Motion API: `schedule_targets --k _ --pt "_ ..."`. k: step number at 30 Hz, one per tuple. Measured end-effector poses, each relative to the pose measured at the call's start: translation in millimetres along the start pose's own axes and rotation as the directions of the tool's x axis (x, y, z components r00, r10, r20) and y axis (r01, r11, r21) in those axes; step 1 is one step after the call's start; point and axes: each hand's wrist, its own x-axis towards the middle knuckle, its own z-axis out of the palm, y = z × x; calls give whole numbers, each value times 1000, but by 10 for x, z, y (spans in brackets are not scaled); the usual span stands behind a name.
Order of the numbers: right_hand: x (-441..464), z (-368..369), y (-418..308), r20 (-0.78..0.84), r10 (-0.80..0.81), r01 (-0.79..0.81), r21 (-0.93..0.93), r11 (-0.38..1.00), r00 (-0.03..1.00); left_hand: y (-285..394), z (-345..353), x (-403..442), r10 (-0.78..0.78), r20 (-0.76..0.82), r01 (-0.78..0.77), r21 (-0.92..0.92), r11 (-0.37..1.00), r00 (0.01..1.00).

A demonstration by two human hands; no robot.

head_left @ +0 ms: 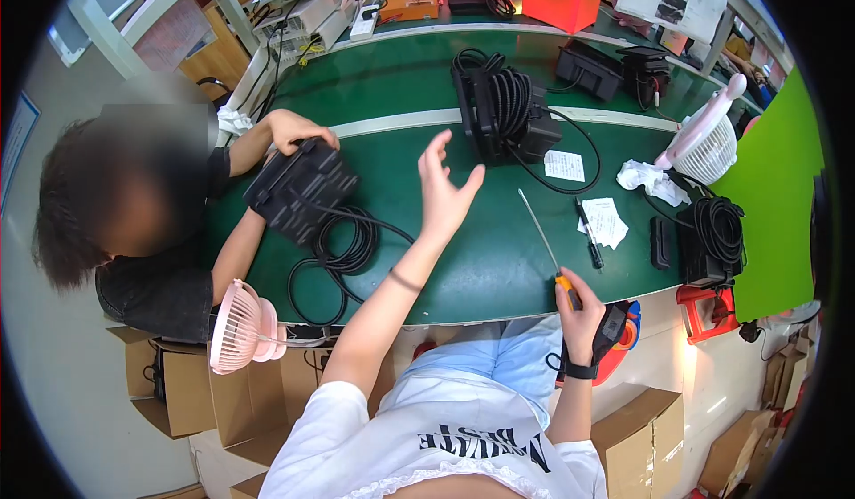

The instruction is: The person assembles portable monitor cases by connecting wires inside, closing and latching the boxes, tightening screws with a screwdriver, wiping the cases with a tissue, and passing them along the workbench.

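My left hand (445, 187) is raised over the green table (419, 276), fingers spread, with nothing in it. In front of it sits a black boxy device (485, 116) with a coiled black cable (512, 102) on it. My right hand (581, 312) grips a screwdriver (565, 283) by its yellow-and-black handle, the long shaft pointing up and left over the table. Right of the shaft are a black pen (590, 233) and a white paper slip (606, 223). On the left, a co-worker's hands hold another black device (307, 192), its cable (347, 241) looped on the table.
A pink fan (708, 138) and crumpled tissue (653, 181) stand at the right, near a black device with coiled cable (717, 232). A second pink fan (245, 325) is at the left edge. More black devices (588, 69) are at the back. Cardboard boxes (637, 437) lie below.
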Motion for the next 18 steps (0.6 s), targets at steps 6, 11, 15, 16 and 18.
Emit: schedule_targets --k 6,11,15,16,18 --pt "-237 -132 144 -119 89 -77 101 992 989 -254 655 625 -228 -82 209 -190 959 970" --pt "-227 -142 168 -145 188 -136 310 941 971 -317 731 700 -220 -157 181 -231 956 963" --pt "-270 -96 284 -152 183 -128 314 941 971 -118 498 619 -149 -249 144 -37 989 957" --pt "-280 -78 310 -170 182 -121 318 941 968 -149 435 608 -129 -260 118 -56 991 957" --pt "-285 -75 272 -211 196 -111 355 928 958 -168 264 552 -105 -265 85 -89 992 959"
